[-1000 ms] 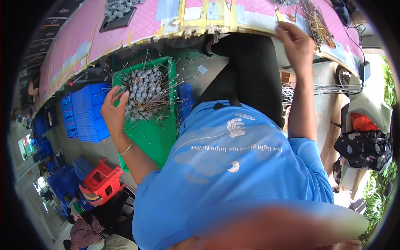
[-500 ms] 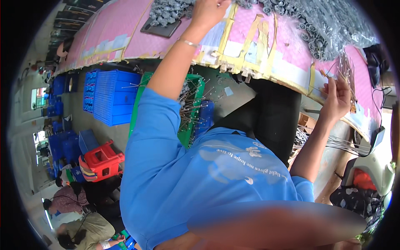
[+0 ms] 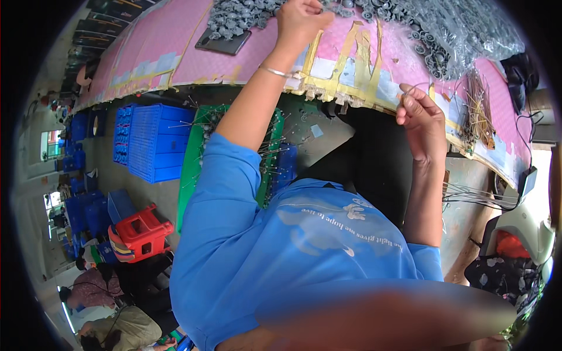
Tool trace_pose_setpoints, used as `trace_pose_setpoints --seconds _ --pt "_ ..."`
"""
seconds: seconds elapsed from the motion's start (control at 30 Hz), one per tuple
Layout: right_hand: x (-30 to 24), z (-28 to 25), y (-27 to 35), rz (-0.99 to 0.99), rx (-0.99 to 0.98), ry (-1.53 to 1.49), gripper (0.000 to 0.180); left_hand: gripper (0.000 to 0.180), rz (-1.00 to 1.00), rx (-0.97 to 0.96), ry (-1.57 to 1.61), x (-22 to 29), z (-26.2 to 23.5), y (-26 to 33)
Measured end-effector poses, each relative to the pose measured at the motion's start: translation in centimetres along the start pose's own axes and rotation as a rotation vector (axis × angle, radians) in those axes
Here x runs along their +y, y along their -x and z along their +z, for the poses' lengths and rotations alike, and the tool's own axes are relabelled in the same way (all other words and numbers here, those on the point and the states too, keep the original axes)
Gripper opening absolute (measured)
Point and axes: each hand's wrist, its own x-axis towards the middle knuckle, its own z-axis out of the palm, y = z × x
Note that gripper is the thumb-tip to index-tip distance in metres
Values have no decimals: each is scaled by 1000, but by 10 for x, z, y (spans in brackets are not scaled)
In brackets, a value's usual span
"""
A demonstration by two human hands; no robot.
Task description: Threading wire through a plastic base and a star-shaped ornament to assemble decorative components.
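My left hand [image 3: 301,24] is at the far side of the bench, beside a heap of small grey round parts [image 3: 237,20]. Its fingers are curled and closed; whatever is between them is hidden. My right hand [image 3: 422,120] is raised over the bench's near edge, thumb and fingers pinched on a thin curved wire [image 3: 417,88]. To its right, a bundle of thin brownish wires [image 3: 478,114] lies on the bench. More grey parts [image 3: 433,52] lie beyond, partly under clear plastic film [image 3: 474,38].
Pink padding with yellow tape covers the bench [image 3: 263,44]; a dark phone [image 3: 223,42] lies on it. Below stand a green tray [image 3: 190,175] with long pins and a blue crate [image 3: 158,143]. A red stool [image 3: 140,231] and other people [image 3: 96,286] are at the left.
My right hand has moved left from the wire bundle, with a thin wire in its fingers. My left hand has shifted slightly right and nearer beside the grey parts.
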Motion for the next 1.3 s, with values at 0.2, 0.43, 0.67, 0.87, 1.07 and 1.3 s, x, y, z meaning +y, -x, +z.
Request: trace_pose_setpoints --seconds 0.2,0.43,0.67,0.87,1.07,1.3 --pt "11 15 -16 86 -56 -113 30 31 -235 -189 298 56 20 143" --pt "23 44 -2 45 -103 123 19 33 -463 -241 450 68 28 222" --pt "31 46 57 -136 -93 428 19 39 -457 -288 489 71 27 228" --pt "32 47 85 -170 12 457 19 39 -410 -295 508 82 28 234" --pt "46 45 95 -165 56 469 19 32 -354 -264 438 82 23 236" --pt "60 48 108 -231 81 465 19 31 -339 -265 438 88 20 238"
